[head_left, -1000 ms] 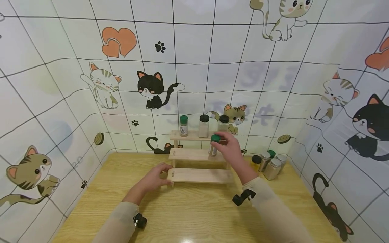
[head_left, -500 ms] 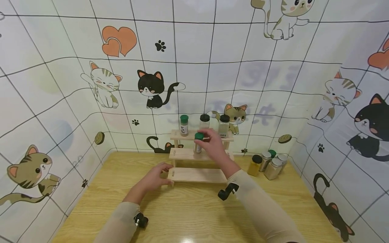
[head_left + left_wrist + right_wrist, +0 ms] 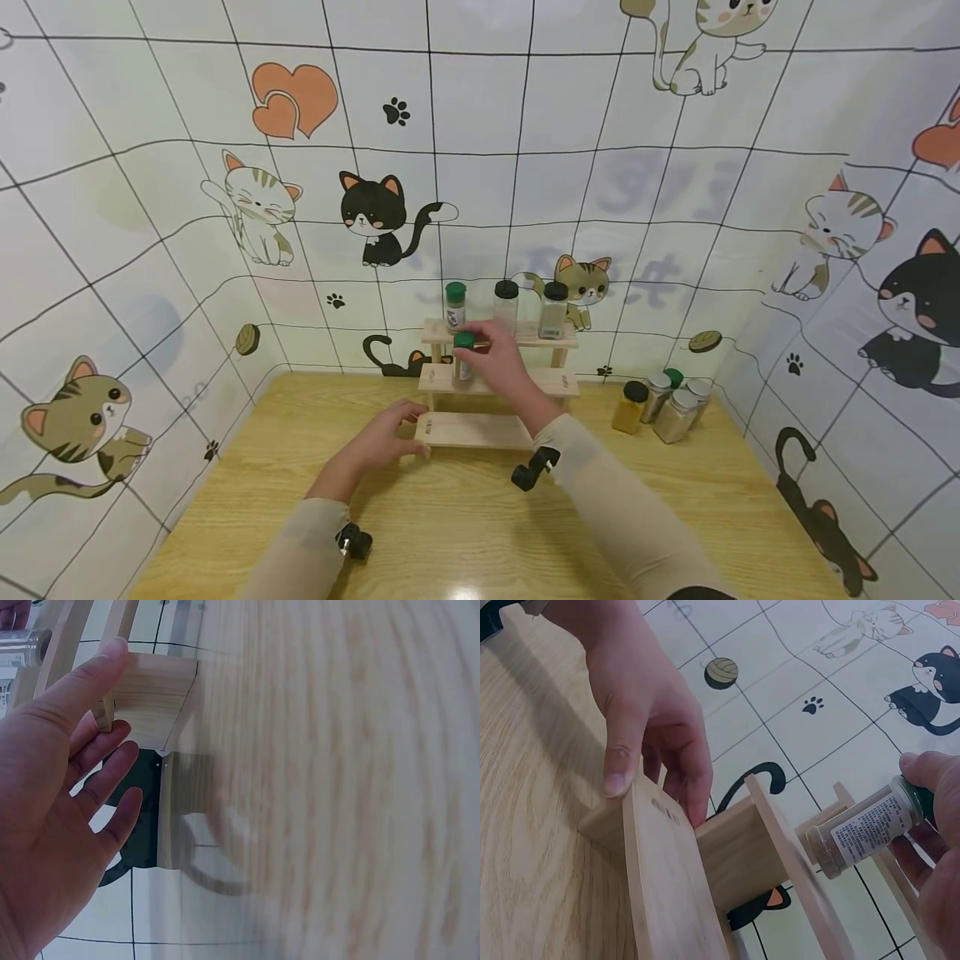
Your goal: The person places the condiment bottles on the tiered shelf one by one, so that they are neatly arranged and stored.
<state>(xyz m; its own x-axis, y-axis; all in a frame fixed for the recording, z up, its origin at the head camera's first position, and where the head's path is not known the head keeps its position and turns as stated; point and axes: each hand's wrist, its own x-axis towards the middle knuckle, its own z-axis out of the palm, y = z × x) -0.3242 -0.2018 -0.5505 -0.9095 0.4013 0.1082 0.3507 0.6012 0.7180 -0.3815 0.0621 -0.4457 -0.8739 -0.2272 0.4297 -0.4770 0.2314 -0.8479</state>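
Observation:
A three-tier wooden spice rack (image 3: 476,430) stands on the table. My left hand (image 3: 384,437) grips the left end of its lowest shelf; in the left wrist view the thumb (image 3: 86,679) and index finger pinch the board's corner. By its green lid, my right hand (image 3: 501,360) holds a spice jar (image 3: 462,367) upright at the left end of the middle shelf (image 3: 555,382). The right wrist view shows its white label (image 3: 871,829) and brown contents, the base close to the shelf board. Along the top shelf stand a green-lidded jar (image 3: 455,308) and two black-lidded jars (image 3: 506,302).
On the table right of the rack stands a cluster of several jars, among them a black-lidded yellow jar (image 3: 631,408) and a pale jar (image 3: 676,417). A cat-patterned wall covering (image 3: 480,192) rises behind the rack and on both sides.
My right hand has carried the green-lidded spice jar leftward along the middle shelf, from its right part to its left end. My left hand keeps its grip on the rack.

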